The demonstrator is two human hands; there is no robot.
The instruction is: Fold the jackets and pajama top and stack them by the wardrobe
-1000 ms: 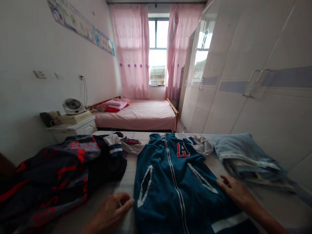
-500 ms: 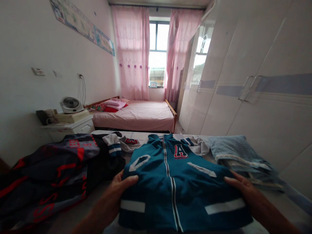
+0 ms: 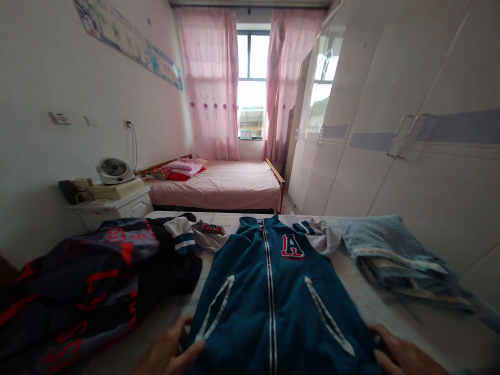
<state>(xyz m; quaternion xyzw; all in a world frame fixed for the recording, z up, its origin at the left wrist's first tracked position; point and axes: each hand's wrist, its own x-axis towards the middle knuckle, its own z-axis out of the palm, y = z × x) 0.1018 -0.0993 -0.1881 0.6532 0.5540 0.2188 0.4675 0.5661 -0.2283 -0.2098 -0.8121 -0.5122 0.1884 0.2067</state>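
A teal zip-up jacket (image 3: 250, 291) with grey sleeves and a letter A patch (image 3: 292, 246) lies front side up, its collar pointing away from me. Its zip is closed, and white-edged pockets slant down both sides. My left hand (image 3: 172, 348) grips the jacket's left edge near the bottom of the view, thumb on top. On the opposite edge, my right hand (image 3: 402, 353) is closed on the cloth, slightly blurred. The jacket's hem is out of view. Both sleeves are folded outward near the shoulders, the left one with a red-and-navy patch (image 3: 212, 228).
A black, grey and red garment (image 3: 97, 291) lies heaped on the left. Folded light-blue jeans (image 3: 390, 250) rest on the right. Beyond stand a pink-covered bed (image 3: 234, 182), a cabinet (image 3: 117, 208) with a small fan (image 3: 114, 170), and a white wardrobe (image 3: 422, 182).
Both hands have drawn the jacket's lower part toward me and down. Its bunched front is now stretched flatter, the pockets look longer, and the hem has left the view.
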